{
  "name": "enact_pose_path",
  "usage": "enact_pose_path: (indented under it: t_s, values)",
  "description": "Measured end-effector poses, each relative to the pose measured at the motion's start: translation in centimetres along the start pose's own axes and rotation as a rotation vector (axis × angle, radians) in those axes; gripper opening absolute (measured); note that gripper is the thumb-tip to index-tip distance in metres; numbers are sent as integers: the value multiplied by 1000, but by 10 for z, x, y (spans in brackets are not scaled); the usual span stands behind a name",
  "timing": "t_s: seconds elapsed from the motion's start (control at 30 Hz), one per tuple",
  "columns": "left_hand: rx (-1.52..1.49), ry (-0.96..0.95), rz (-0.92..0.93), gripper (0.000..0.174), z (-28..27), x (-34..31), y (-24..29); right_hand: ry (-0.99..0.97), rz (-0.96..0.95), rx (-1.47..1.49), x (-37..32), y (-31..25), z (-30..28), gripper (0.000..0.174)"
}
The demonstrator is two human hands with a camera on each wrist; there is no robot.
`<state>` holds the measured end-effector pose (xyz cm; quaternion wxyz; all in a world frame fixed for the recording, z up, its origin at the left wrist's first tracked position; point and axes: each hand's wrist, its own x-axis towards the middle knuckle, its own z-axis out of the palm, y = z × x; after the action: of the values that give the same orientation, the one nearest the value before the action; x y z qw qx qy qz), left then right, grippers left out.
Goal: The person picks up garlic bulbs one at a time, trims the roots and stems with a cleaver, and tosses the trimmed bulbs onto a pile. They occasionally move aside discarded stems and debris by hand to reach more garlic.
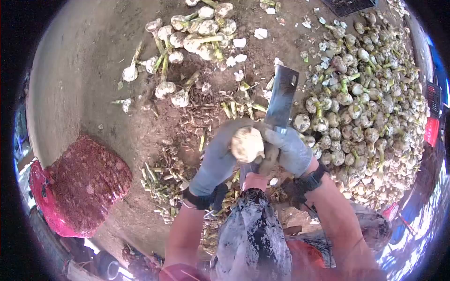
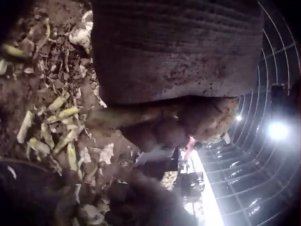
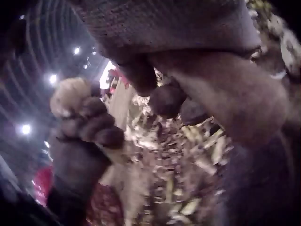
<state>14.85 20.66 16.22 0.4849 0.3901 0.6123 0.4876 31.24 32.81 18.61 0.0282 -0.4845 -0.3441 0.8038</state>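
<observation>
In the head view my left hand (image 1: 216, 161), in a grey glove, grips a garlic bulb (image 1: 247, 145) with its pale face turned up. The right wrist view shows the same bulb (image 3: 70, 97) above curled fingers, its stem hanging below them. My right hand (image 1: 293, 152), gloved too, holds a cleaver (image 1: 282, 96) by its handle, most of which the fingers cover. Its broad dark blade points up and away from me, beside the bulb. Both hands are close together above my knees.
A large heap of garlic (image 1: 361, 112) lies to the right, and a smaller group (image 1: 201, 33) at the far side. Cut stems (image 1: 161, 187) litter the ground near my legs. At left sits a red mesh sack (image 1: 89, 187); a black crate (image 1: 349, 5) stands at the top.
</observation>
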Motion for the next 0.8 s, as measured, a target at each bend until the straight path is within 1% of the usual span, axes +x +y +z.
enact_pose_path:
  t_s: [0.03, 0.07, 0.1, 0.17, 0.2, 0.23, 0.3, 0.33, 0.37, 0.43, 0.47, 0.5, 0.53, 0.57, 0.63, 0.67, 0.7, 0.73, 0.77, 0.8]
  values:
    - [477, -5, 154, 47, -2, 8, 2, -80, 21, 347, 1, -5, 6, 36]
    - [726, 125, 223, 42, -4, 9, 11, -75, 38, 343, 5, -3, 6, 36]
    - [730, 124, 221, 42, -3, 9, 15, -78, 40, 346, 8, -2, 6, 36]
    - [210, 565, -258, 38, 2, 7, 20, -110, -87, 113, 13, -3, 6, 33]
    - [-7, 534, -391, 37, -6, 5, 3, -89, -99, -31, 9, -9, 12, 33]
    - [-8, 539, -388, 37, -12, -3, -16, -93, -101, -35, 9, -10, 16, 33]
    - [187, 50, -235, 35, -17, 7, -7, -12, -249, -581, 9, -15, 24, 33]
    - [-324, 206, -520, 32, -10, 3, 0, 95, -417, -852, 8, -15, 27, 29]
    - [-326, 202, -532, 32, -8, 4, 10, 96, -404, -849, 10, -12, 24, 29]
    - [12, 223, -441, 30, -8, 5, 21, 30, -171, -1266, 20, -6, 8, 30]
    - [129, 162, -279, 36, -3, 10, 25, 78, 99, -1391, 30, 6, -7, 31]
    - [132, -27, 24, 41, 11, 24, 36, 132, -2, -1367, 30, 28, -23, 30]
    - [132, -215, 310, 46, 25, 36, 51, 110, -3, -1366, 32, 53, -29, 30]
    - [135, -206, 294, 46, 29, 39, 68, 88, -91, -1204, 33, 79, -35, 27]
    - [209, -146, 445, 53, 37, 50, 98, 87, -254, -879, 31, 111, -51, 24]
    - [386, -159, 344, 55, 14, 62, 94, 95, -345, -715, 32, 111, -55, 24]
    - [680, -84, 238, 53, -10, 66, 75, 103, -358, -715, 26, 89, -52, 24]
    - [970, 0, 124, 51, -35, 68, 46, 147, -148, -636, 15, 50, -43, 26]
    - [1425, -69, -144, 54, -57, 74, 21, 186, 69, -548, 10, 30, -38, 29]
    - [1557, -152, -289, 55, -84, 72, -7, 304, 23, -294, 13, 35, -39, 28]
